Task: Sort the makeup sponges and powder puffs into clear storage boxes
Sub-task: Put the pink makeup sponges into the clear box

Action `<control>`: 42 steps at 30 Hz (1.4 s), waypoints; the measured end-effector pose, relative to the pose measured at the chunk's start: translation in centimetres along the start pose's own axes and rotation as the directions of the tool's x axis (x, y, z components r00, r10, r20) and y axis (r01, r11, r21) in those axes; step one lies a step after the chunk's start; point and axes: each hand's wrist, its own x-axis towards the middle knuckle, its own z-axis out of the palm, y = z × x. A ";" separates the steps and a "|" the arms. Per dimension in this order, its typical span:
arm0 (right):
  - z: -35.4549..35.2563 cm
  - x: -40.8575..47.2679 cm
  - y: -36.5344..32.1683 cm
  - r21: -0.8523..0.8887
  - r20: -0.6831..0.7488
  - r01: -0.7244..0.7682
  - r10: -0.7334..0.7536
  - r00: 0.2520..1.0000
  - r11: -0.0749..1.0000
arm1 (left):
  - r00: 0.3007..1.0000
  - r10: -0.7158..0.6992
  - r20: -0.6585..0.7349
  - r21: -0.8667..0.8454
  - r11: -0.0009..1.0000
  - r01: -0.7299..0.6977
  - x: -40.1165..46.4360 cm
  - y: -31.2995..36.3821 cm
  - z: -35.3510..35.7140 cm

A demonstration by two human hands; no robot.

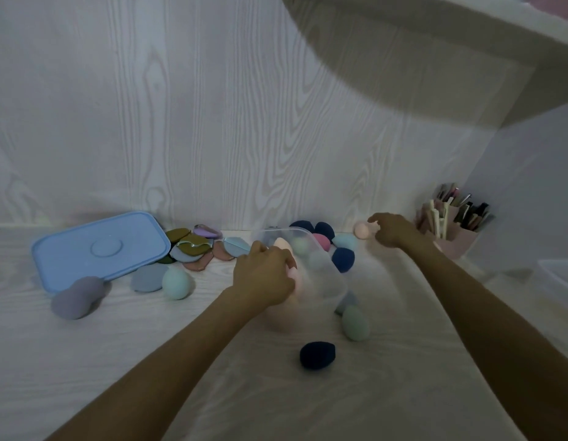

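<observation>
Item: peach sponge (361, 230), far edge of the tabletop (212, 377), right of the clear box (332, 281). My right hand (391, 230) pinches it at the fingertips. I judge it light, soft, squashy; take it round the fat middle. My left hand (263, 275) grips the box's near-left rim, where pink sponges (282, 244) lie.

head-worn view, facing forward and down
</observation>
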 end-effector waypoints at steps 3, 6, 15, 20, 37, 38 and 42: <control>2.5 1.8 -0.6 -0.095 -0.073 0.055 -0.062 0.995 0.994 | 1.000 0.016 -0.018 0.023 1.000 -0.015 0.1 -0.1 0.0; 4.1 3.2 -0.9 -0.166 -0.166 0.043 -0.070 0.984 0.985 | 0.999 0.042 -0.024 0.040 0.998 -0.041 0.1 -0.2 0.0; 3.3 2.0 -1.4 0.163 -0.251 0.044 -0.001 0.968 0.986 | 0.994 0.111 0.015 0.246 0.963 -0.111 0.2 -1.2 -0.2; -4.0 -3.6 -5.9 0.699 -0.290 0.311 -0.143 0.946 0.644 | 0.986 0.160 0.055 0.308 0.936 -0.169 0.3 -0.3 -0.9; 1.7 -5.8 -11.6 0.081 -0.202 0.378 -0.356 0.912 0.922 | 0.995 0.089 0.046 0.294 0.951 -0.099 0.3 0.0 -0.9; 1.9 -5.7 -11.5 0.086 -0.195 0.376 -0.355 0.914 0.923 | 0.995 0.086 0.047 0.289 0.952 -0.096 0.4 0.0 -0.9; 2.6 -5.4 -11.5 0.007 -0.162 0.399 -0.393 0.905 0.917 | 0.995 0.082 0.051 0.288 0.953 -0.094 0.6 -0.2 -0.7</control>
